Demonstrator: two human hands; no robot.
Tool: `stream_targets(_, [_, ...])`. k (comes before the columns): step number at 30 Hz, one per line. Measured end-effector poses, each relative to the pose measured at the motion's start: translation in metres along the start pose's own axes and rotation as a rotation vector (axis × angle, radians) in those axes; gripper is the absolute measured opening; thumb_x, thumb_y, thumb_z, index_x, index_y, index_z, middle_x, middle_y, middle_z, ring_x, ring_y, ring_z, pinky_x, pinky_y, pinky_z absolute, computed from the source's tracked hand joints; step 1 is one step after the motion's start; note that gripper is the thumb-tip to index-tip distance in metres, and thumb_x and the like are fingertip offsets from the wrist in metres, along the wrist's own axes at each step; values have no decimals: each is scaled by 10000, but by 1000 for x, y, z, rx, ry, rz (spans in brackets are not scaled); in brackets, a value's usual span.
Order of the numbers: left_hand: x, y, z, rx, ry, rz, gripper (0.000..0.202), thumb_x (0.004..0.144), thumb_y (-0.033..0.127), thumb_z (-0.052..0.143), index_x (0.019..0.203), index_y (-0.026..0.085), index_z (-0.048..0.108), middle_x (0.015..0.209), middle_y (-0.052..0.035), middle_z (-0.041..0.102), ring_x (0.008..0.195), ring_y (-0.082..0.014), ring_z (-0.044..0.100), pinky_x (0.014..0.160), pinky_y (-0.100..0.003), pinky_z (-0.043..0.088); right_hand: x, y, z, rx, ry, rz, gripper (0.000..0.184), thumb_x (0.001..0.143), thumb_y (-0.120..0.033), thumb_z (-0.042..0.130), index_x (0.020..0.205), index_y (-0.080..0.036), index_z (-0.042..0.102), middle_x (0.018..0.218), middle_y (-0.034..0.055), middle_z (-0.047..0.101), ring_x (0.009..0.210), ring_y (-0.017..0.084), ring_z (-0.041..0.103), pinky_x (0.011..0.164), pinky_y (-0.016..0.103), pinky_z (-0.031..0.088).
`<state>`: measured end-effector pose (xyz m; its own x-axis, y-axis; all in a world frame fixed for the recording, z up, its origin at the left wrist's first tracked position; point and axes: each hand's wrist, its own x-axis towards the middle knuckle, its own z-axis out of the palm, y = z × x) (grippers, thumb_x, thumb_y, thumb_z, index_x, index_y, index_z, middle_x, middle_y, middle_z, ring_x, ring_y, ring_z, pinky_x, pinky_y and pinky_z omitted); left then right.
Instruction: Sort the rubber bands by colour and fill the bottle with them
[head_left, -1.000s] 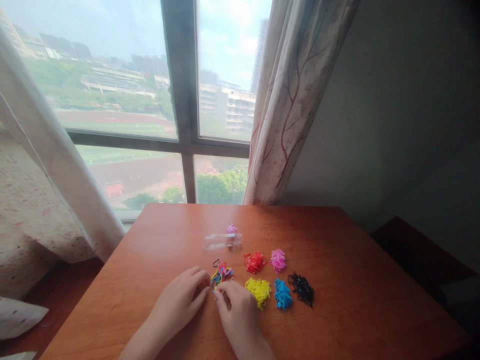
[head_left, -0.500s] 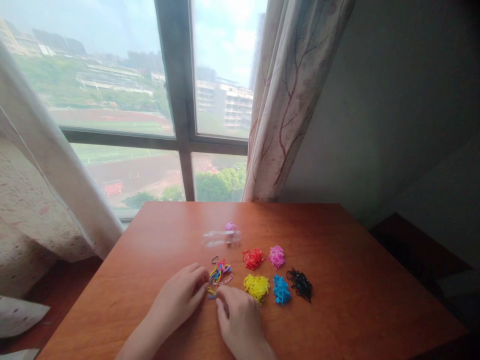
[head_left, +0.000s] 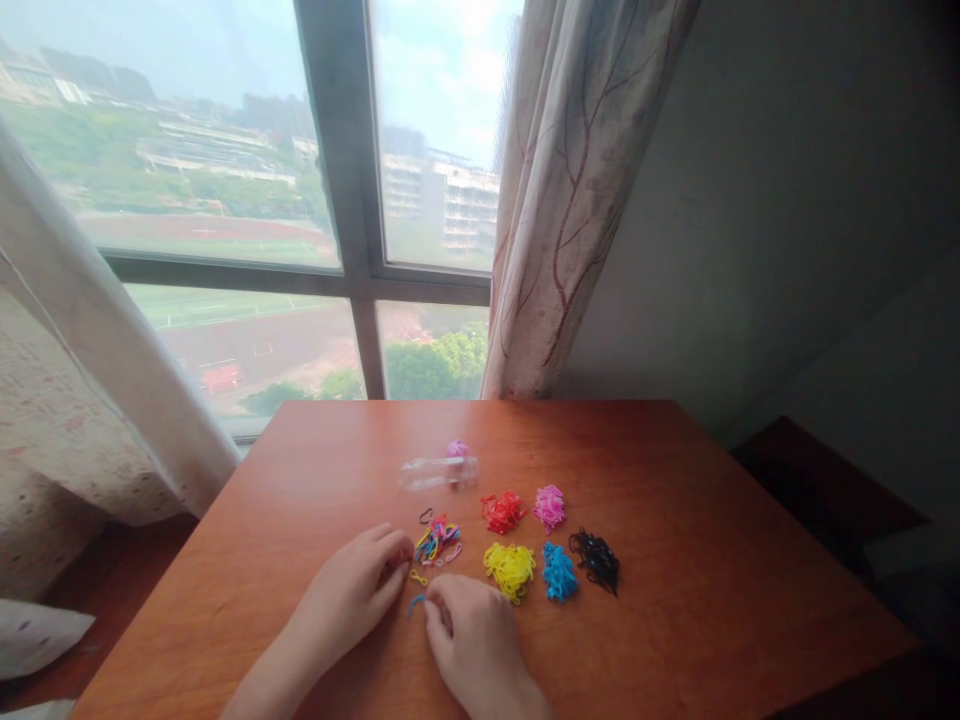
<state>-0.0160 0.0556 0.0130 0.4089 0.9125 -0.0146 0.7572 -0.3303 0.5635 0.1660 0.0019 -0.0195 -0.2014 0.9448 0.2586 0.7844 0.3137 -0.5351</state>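
Note:
A small mixed pile of coloured rubber bands (head_left: 437,540) lies on the wooden table. Just left of it is my left hand (head_left: 360,575), its fingers loosely curled with a gap between thumb and forefinger, and nothing plainly held. My right hand (head_left: 472,630) rests nearer to me, thumb and forefinger pinched on a blue rubber band (head_left: 416,602) that sticks out to the left. A single yellow rubber band (head_left: 418,577) lies between both hands. Sorted heaps stand to the right: yellow bands (head_left: 510,570), blue bands (head_left: 559,572), black bands (head_left: 596,560), red bands (head_left: 503,511) and pink bands (head_left: 550,508).
Behind the mixed pile lies a clear plastic container (head_left: 427,474) with a pinkish-purple item (head_left: 457,449) beside it. The wooden table (head_left: 675,500) reaches to a window (head_left: 427,200) with curtains (head_left: 577,200) at its sides.
My right hand has drawn the blue rubber band slightly toward me, apart from the yellow one. My left hand stays beside the mixed pile. The view has shifted slightly.

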Motion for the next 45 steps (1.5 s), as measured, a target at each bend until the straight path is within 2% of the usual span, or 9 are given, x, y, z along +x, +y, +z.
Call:
stream_targets(5, [2,2,0,6,-11,-22,148,857,168,459,832,219,595,876,-21,629,841,-176,595,748,-251,424,-8,5,-6,7,23,49,168,791,-70,567,770,-237,577,708,-50,655,619,139,599,560,269,272])
stream_targets(12, [2,2,0,6,-14,-40,158,860,177,449,840,211,602,866,-31,629,831,-186,592,740,-265,420,-4,-1,-9,-57,-72,48,141,836,-124,590,882,-257,601,808,-36,699,732,170,655,612,251,351])
stream_targets(17, [1,1,1,12,-16,-42,163,862,178,436,843,210,595,872,-36,625,840,-192,589,743,-274,417,-1,-8,-6,-61,-93,27,106,852,-153,591,879,-254,610,823,-28,705,744,175,661,616,244,375])
stream_targets(23, [2,3,-1,24,-32,-34,161,861,174,423,830,209,578,875,-43,621,838,-198,585,739,-283,414,1,-7,4,-52,-34,13,130,811,-119,603,819,-249,610,770,-34,694,699,161,655,599,229,369])
stream_targets(27, [3,5,-3,37,-36,-40,151,862,181,428,822,214,570,878,-41,621,839,-200,586,736,-282,416,-5,-4,-1,18,33,-4,150,802,-97,575,769,-243,590,713,-47,669,646,140,633,582,224,355])
stream_targets(31, [2,5,-3,44,-34,-40,151,872,188,432,841,221,576,877,-32,623,836,-192,591,732,-270,417,-19,18,-23,94,145,69,158,894,-169,510,788,-230,609,685,-27,647,606,130,603,580,216,366])
stream_targets(35, [2,4,-3,49,-34,-23,167,887,199,429,837,225,586,884,-27,629,838,-189,597,722,-262,413,-33,64,-52,99,275,207,244,964,-326,469,867,-212,662,658,-1,635,553,132,586,562,205,407])
stream_targets(39, [2,3,-2,43,-29,-21,168,891,205,431,852,223,594,907,-34,636,858,-193,601,741,-268,418,-39,99,-72,-1,322,305,361,960,-463,466,833,-211,691,606,13,623,525,145,586,539,212,420])
stream_targets(45, [1,6,-3,50,-33,-46,160,887,209,440,869,227,598,905,-33,642,858,-195,606,741,-270,419,-38,109,-77,-50,365,371,475,949,-547,415,784,-203,698,554,26,597,492,160,571,519,231,416])
